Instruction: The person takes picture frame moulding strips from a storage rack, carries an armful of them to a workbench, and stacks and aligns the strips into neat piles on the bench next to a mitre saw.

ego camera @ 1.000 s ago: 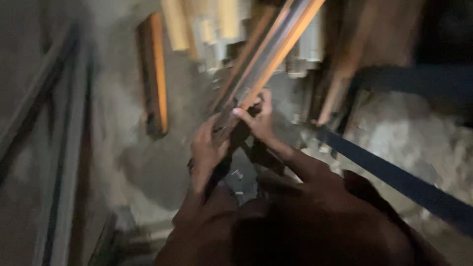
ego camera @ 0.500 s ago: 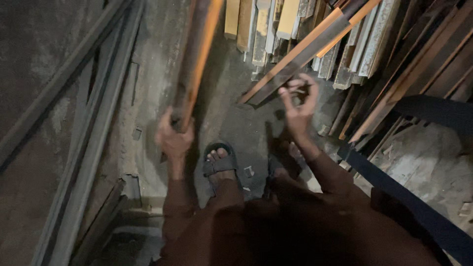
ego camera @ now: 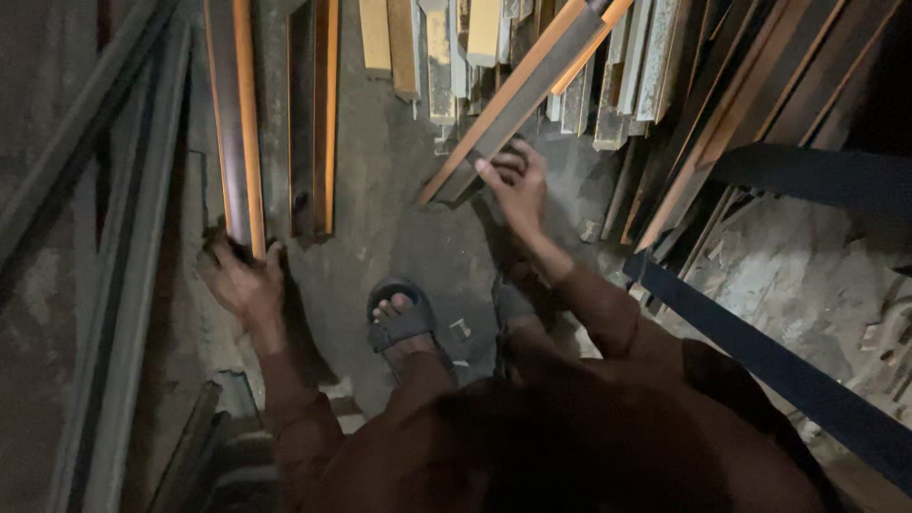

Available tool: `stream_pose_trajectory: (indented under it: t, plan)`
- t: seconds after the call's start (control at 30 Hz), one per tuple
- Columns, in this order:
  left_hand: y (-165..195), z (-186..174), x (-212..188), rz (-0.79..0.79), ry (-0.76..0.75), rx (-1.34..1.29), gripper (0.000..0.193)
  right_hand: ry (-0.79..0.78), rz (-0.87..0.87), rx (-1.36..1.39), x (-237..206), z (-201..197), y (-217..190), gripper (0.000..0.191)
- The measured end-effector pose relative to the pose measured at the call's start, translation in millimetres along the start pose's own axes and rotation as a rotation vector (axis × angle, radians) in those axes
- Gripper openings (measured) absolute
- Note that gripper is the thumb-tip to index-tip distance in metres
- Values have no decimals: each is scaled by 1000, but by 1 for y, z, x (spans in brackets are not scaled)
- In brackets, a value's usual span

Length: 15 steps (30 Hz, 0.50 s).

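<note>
Seen from the head camera, looking straight down in dim light, the left hand (ego camera: 239, 280) is closed around the lower end of a long bar (ego camera: 236, 123), dark with an orange-lit edge, which runs up and away from the hand toward the top of the frame, near the wall on the left. Just beside that bar, to its right, a second bar (ego camera: 313, 114) of the same kind stands apart from the hand, its lower end resting on the grey floor (ego camera: 380, 218). The right hand (ego camera: 518, 180) is curled around the lower end of a slanted bar (ego camera: 518, 100), fingers (ego camera: 503, 169) wrapped over its edge; this bar leans from the hand up toward the top right, crossing in front of a stack of pale and rusty lengths (ego camera: 589, 66) that stand against the far side. Between the two hands, lower down, a foot in a dark sandal (ego camera: 401, 318) stands on the floor, toes showing. A grey frame (ego camera: 123, 285) of long rails runs along the left edge, and a dark blue rail (ego camera: 760, 361) slants across the lower right, well apart from both hands. The person's brown sleeves and clothing fill the bottom of the view.
</note>
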<state>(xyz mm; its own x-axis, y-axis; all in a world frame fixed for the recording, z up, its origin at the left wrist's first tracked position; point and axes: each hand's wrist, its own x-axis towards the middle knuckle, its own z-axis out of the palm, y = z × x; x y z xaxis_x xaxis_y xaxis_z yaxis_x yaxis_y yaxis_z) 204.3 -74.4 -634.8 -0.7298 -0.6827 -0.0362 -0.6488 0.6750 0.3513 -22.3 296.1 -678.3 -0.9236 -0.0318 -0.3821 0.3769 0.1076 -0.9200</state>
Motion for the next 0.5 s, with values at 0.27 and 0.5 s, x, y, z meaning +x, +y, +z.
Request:
stream_pose_trajectory:
  t: [0.27,0.5]
  plan:
    - [110,-15,14,273,128,-268,65,14,-377,-230,1,11,-45,37]
    - [202,-51,5,734,99,43,87,-442,-996,-1120,-5,-4,-148,33]
